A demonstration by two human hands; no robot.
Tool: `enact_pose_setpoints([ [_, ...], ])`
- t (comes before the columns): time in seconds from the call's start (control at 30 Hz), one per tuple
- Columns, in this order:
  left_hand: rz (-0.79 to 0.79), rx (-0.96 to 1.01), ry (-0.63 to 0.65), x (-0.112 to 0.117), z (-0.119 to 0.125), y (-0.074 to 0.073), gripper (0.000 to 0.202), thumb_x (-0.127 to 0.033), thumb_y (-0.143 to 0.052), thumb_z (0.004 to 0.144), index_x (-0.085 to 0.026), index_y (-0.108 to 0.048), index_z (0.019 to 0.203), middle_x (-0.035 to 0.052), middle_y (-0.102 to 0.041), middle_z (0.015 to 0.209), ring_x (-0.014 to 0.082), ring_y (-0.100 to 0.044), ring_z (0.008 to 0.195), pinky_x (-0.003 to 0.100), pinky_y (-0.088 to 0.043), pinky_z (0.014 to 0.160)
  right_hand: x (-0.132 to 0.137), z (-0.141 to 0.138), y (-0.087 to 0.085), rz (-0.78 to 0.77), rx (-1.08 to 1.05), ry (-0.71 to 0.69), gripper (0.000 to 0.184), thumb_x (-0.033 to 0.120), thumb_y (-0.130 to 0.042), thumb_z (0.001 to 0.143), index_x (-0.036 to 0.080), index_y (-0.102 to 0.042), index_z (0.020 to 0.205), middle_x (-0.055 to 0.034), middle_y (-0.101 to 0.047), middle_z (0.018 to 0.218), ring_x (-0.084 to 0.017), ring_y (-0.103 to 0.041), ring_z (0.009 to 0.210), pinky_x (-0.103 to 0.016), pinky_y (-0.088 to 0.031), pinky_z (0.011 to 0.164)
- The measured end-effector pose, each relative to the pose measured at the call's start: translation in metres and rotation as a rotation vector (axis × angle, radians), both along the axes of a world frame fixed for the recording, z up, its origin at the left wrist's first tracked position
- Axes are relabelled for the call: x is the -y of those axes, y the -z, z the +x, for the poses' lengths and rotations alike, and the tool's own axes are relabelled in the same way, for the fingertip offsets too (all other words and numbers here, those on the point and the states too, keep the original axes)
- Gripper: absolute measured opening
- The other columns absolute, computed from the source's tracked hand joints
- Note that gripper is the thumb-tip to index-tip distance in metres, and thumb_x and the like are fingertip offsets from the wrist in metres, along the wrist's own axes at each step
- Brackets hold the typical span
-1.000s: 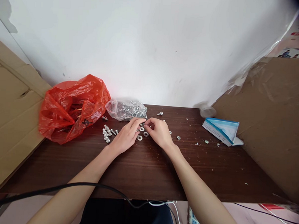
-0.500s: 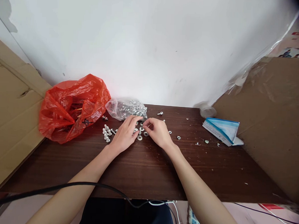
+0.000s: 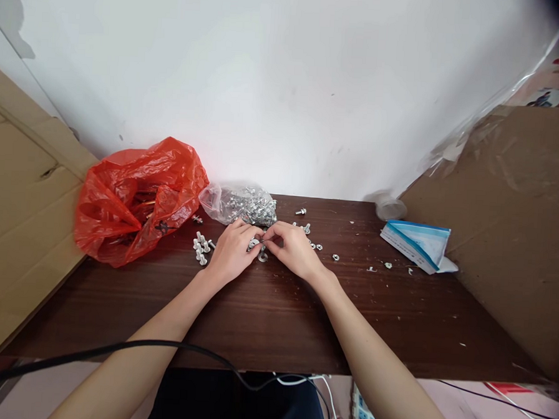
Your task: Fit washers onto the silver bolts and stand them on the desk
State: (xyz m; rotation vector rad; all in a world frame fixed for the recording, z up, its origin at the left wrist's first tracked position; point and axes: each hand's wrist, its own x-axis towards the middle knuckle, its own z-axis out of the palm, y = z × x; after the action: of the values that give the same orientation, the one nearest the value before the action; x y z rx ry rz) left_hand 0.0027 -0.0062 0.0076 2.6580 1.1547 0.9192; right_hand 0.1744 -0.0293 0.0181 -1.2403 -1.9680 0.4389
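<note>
Left hand [image 3: 233, 249], right hand [image 3: 292, 249] close together, fingertips narrowed, likely to steady something small; can't tell what, if anything, I hold. Washer [image 3: 262, 258] just my side of fingertips. Bolts [image 3: 197, 246] grouped beside left hand, clear bag [image 3: 250, 207] beyond, probably for short reach.

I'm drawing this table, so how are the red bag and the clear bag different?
The red bag is bigger and taller; the clear bag is smaller and lower. Small silvery bits show through the clear bag, but what's inside the red bag is hard to make out. Both are crinkly bags on the table.
</note>
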Motion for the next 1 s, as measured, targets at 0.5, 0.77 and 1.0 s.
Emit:
enact_pose_setpoints([
  [0.5, -0.040, 0.042, 0.012, 0.0011, 0.0013, -0.0008, 0.011, -0.009, -0.059, 0.081, -0.018, -0.064, 0.085, 0.0022, -0.068, 0.083, 0.0197, -0.054, 0.086, 0.032, -0.047, 0.076, -0.0015, 0.0018, 0.0034, 0.002, -0.003, -0.078, 0.019, 0.002, -0.059, 0.075, 0.018, -0.053, 0.067, -0.0013, -0.059, 0.083, -0.013, -0.055, 0.075, -0.026, -0.043, 0.070],
  [0.77, -0.033, 0.015, 0.001, 0.0011, 0.0011, 0.0018, 0.015, -0.007, -0.060, 0.079, -0.019, -0.064, 0.088, 0.0015, -0.068, 0.084, 0.0193, -0.054, 0.086, 0.031, -0.046, 0.074, -0.0019, 0.0015, 0.0060, -0.015, 0.038, -0.074, 0.018, 0.002, -0.060, 0.075, 0.018, -0.054, 0.067, -0.0004, -0.056, 0.081, -0.013, -0.053, 0.073, -0.024, -0.041, 0.068],
  [1.0, -0.047, -0.013, -0.003, 0.0014, 0.0006, 0.0008, 0.015, -0.008, -0.060, 0.080, -0.019, -0.064, 0.089, 0.0017, -0.068, 0.086, 0.0203, -0.054, 0.088, 0.032, -0.046, 0.076, -0.0018, 0.0011, 0.0062, -0.020, 0.059, -0.071, 0.018, 0.002, -0.061, 0.074, 0.018, -0.055, 0.068, -0.0003, -0.057, 0.080, -0.013, -0.054, 0.072, -0.025, -0.042, 0.069],
])
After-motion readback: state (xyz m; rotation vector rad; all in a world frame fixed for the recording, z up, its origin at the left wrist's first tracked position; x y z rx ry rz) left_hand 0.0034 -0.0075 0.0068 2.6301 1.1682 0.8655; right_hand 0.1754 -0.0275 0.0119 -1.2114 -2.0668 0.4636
